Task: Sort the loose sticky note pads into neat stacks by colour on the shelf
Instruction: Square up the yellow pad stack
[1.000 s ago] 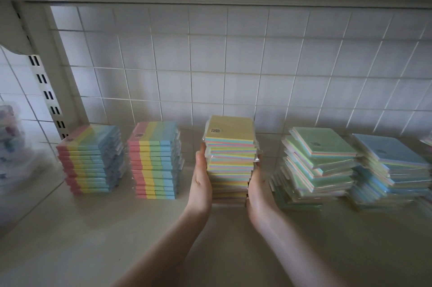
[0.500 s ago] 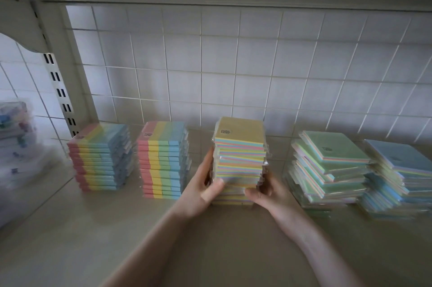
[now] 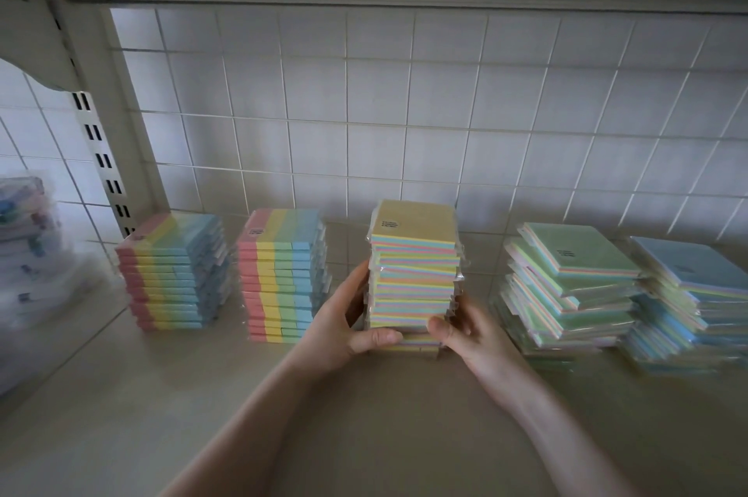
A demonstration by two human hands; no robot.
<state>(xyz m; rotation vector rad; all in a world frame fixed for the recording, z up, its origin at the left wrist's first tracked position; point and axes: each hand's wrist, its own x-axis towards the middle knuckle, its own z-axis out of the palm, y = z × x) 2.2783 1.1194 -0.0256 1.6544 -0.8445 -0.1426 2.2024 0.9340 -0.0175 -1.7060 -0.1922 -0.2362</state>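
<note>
A tall stack of wrapped pads with a yellow top stands mid-shelf. My left hand cups its left side, thumb across the front near the bottom. My right hand holds the lower right corner, thumb on the front. Two tidy striped stacks, one at the far left and one beside it, stand to the left. To the right lie an untidy green-topped stack and an untidy blue-topped stack.
The beige shelf board runs to a white wire grid back. A slotted upright and bracket stand at the left. A clear bag of coloured items sits at the far left. Another shelf hangs overhead.
My hands slid from flat against the sides of the yellow-topped stack down to its lower part, thumbs now on its front. The view has shifted slightly.
</note>
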